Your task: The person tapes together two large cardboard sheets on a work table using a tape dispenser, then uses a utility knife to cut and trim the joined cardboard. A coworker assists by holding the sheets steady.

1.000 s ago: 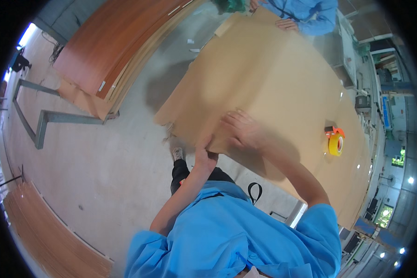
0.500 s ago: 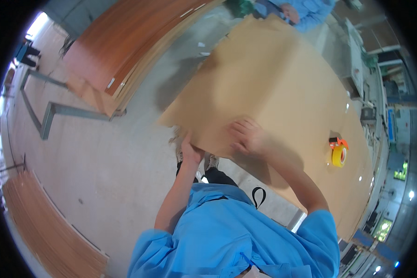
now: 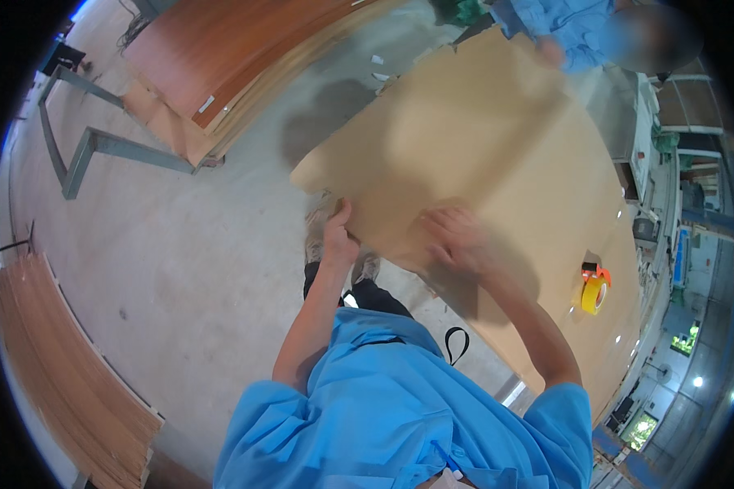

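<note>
A large brown paper sheet (image 3: 497, 147) with ragged edges covers the surface in front of me, its near left part overhanging the floor. My left hand (image 3: 340, 236) pinches the sheet's near left edge, thumb on the upper side and fingers below. Over the paper to the right, my right hand (image 3: 457, 238) has its fingers extended and thumb apart, with nothing in them. Motion blurs that hand a little, so I cannot tell whether it touches the sheet. Farther right, an orange and black tape dispenser (image 3: 595, 273) with a yellow tape roll (image 3: 594, 296) rests on the paper.
Reddish-brown panels (image 3: 228, 57) are stacked at the far left beside a grey metal frame (image 3: 98, 147). Another stack of brown boards (image 3: 65, 367) is at the lower left. Across the sheet, a person in a blue shirt (image 3: 567, 28) stands at its far edge.
The view has shifted slightly. My right hand is still over the paper and my left still holds the edge. The person opposite appears farther right.
</note>
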A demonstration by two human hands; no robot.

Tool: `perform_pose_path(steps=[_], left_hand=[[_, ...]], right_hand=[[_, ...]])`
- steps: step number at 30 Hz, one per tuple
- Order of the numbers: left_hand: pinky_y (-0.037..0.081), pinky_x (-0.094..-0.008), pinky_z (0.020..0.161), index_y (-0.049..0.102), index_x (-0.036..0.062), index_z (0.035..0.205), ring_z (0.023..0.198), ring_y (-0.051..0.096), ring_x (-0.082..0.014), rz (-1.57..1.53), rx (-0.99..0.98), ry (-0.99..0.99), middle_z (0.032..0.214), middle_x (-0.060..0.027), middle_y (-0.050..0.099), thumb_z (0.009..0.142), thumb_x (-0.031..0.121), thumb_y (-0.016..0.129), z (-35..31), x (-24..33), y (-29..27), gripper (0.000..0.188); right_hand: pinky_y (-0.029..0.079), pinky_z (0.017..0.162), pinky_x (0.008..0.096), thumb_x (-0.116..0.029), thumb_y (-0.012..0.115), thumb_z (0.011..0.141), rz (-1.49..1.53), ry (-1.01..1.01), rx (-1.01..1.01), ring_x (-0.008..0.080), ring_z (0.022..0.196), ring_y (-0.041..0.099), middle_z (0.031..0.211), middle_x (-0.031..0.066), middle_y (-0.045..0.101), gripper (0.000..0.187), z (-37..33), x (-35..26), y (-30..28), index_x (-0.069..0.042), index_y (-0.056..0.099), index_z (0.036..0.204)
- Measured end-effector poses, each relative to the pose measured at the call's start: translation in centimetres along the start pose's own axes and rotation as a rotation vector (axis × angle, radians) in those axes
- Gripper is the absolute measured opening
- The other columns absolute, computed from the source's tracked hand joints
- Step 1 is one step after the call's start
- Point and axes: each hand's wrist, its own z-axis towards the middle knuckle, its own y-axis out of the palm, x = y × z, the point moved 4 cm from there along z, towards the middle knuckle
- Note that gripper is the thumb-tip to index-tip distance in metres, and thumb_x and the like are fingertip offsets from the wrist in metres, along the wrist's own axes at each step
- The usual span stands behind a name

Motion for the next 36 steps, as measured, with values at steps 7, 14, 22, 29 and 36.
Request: perform_pose_path(steps=[7,14,22,29,36], left_hand=[[0.049,-0.048,0.115,0.053,0.0092,0.15,0.137,0.059,-0.027,0.015,-0.28,0.097,0.147,-0.0072,0.063,0.107,0.033,0.068,-1.5,1.9,3.4,0.052],[0.049,-0.0451,0.115,0.051,0.0073,0.151,0.136,0.06,-0.0264,0.075,-0.275,0.184,0.146,-0.0067,0.062,0.111,0.028,0.061,-2.9,3.2,6.2,0.047],[0.046,-0.0497,0.118,0.05,0.0094,0.154,0.141,0.056,-0.0287,-0.1,-0.22,0.009,0.153,-0.0084,0.058,0.114,0.037,0.053,-1.8,1.9,4.0,0.049],[0.05,-0.0489,0.114,0.054,0.0108,0.15,0.133,0.062,-0.0299,-0.003,-0.115,-0.296,0.144,-0.0095,0.063,0.109,0.027,0.06,-6.8,-8.8,1.0,0.044],[0.053,-0.0465,0.111,0.058,0.0086,0.144,0.128,0.065,-0.0275,0.095,-0.06,-0.178,0.139,-0.0092,0.066,0.106,0.018,0.068,-7.3,-8.5,3.1,0.041]], right_hand=[[0.039,0.123,0.0476,-0.045,0.058,0.105,0.02,0.043,0.016,0.0287,0.14,0.056,0.148,0.0109,0.063,0.051,0.0,-0.2,-0.1,-0.01,0.066,0.14],[0.043,0.117,0.0471,-0.042,0.065,0.1,-0.033,0.009,0.13,0.032,0.131,0.061,0.144,0.0122,0.064,0.048,-0.2,-0.2,0.3,-0.009,0.069,0.135],[0.049,0.104,0.045,-0.034,0.073,0.092,0.124,0.01,0.27,0.0297,0.112,0.064,0.12,0.009,0.067,0.031,-0.5,0.3,0.5,-0.009,0.072,0.111],[0.047,0.103,0.0442,-0.034,0.07,0.096,0.076,-0.036,0.237,0.0301,0.117,0.061,0.123,0.0099,0.066,0.032,-0.1,-0.3,-0.6,-0.009,0.071,0.116],[0.046,0.113,0.0489,-0.026,0.074,0.093,0.225,-0.022,0.395,0.0344,0.131,0.058,0.141,0.0142,0.062,0.044,-3.4,1.5,-1.2,-0.004,0.065,0.131]])
